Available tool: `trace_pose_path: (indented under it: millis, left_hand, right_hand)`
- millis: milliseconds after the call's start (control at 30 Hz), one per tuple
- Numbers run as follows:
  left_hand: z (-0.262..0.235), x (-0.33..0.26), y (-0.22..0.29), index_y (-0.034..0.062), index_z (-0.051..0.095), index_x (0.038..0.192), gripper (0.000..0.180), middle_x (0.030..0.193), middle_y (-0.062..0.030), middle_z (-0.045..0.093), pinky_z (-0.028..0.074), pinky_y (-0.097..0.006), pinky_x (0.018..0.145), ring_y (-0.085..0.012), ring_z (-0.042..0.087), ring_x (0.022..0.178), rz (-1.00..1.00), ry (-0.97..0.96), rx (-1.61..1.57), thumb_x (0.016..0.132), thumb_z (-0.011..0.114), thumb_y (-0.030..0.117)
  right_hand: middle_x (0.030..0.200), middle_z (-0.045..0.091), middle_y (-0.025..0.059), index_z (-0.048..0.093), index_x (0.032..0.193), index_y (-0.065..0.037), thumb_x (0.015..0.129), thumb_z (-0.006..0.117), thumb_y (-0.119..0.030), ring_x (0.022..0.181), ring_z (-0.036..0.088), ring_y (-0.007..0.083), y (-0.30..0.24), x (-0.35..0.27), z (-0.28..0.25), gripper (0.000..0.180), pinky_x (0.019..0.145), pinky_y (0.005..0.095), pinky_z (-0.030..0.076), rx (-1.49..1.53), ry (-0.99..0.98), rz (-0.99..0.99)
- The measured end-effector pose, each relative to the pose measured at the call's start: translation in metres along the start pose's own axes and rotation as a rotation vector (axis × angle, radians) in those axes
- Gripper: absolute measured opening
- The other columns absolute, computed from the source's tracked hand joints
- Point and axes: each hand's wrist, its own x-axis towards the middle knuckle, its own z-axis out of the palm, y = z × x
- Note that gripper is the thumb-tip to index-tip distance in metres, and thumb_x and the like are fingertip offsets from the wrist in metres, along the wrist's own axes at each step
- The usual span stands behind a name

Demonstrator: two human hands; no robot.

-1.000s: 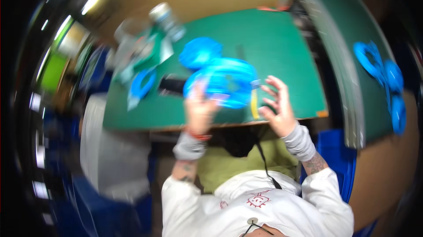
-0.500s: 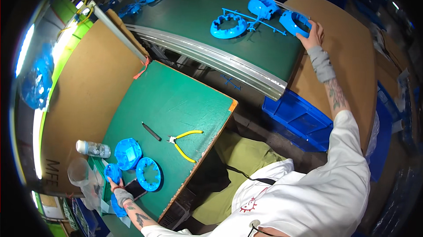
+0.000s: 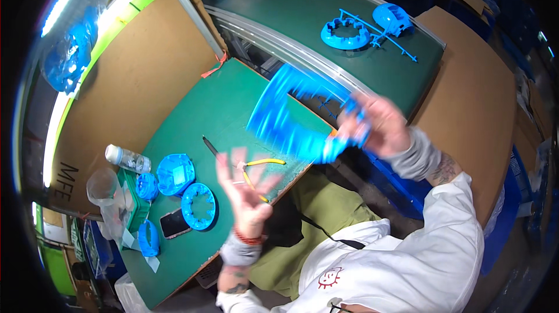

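My right hand [image 3: 379,125] grips a blue plastic ring-shaped part [image 3: 269,116] by its near right side. Motion smears the part, which is in the air over the right edge of the green worktable [image 3: 201,118]. Fingers spread, my left hand [image 3: 247,193] is open and holds nothing, a little to the left of the ring. Beneath and behind its fingers lie cutting pliers with yellow handles [image 3: 266,162], partly covered. A dark pen [image 3: 209,145] lies just beyond. Left of my left hand sit a blue toothed ring [image 3: 198,220] and a blue round housing [image 3: 172,167].
Small blue parts [image 3: 147,187] [image 3: 149,239], a phone [image 3: 174,224], and a bottle [image 3: 129,159] occupy the table's left end. Across a gap runs a green conveyor [image 3: 291,13] carrying another toothed ring [image 3: 343,44], a blue sprue [image 3: 403,50] and a domed shell [image 3: 392,18]. Cardboard [image 3: 466,103] lies at right.
My right hand has lifted the blue ring off the conveyor's end and brought it left and nearer. My left hand has left the small blue part, moving right and opening. The view has shifted.
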Motion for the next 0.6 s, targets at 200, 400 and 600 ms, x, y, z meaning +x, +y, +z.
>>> trace_pose_path:
  millis: [200,400,600]
  left_hand:
    - [0.033,-0.026,-0.046,0.0052,0.032,0.126,0.043,0.110,-0.0158,0.050,0.059,-0.042,0.054,-0.0321,0.060,0.090,-0.354,0.249,-0.324,0.087,0.048,0.010]
    - [0.015,-0.044,-0.041,0.0049,0.020,0.135,0.055,0.091,-0.0122,0.053,0.054,-0.042,0.062,-0.0321,0.062,0.081,-0.455,0.112,-0.305,0.088,0.048,0.015]
    - [-0.012,-0.062,-0.062,0.0019,0.024,0.133,0.054,0.087,-0.0122,0.054,0.050,-0.046,0.075,-0.0337,0.062,0.079,-0.562,0.130,-0.304,0.087,0.049,0.017]
  right_hand:
    - [0.108,0.049,0.0071,0.047,0.112,-0.006,0.089,0.053,-0.030,0.098,0.049,0.0185,-0.007,0.028,-0.054,0.034,0.087,0.0315,0.039,-0.796,0.079,-0.165]
    - [0.097,0.053,0.0108,0.053,0.104,-0.007,0.078,0.062,-0.019,0.094,0.049,0.0291,-0.085,0.002,-0.243,0.031,0.080,0.0391,0.043,-2.421,0.721,-0.136]
    - [0.089,0.053,0.0045,0.057,0.096,-0.012,0.075,0.062,-0.009,0.089,0.052,0.0246,-0.106,0.002,-0.224,0.022,0.071,0.0368,0.048,-2.320,0.624,-0.224]
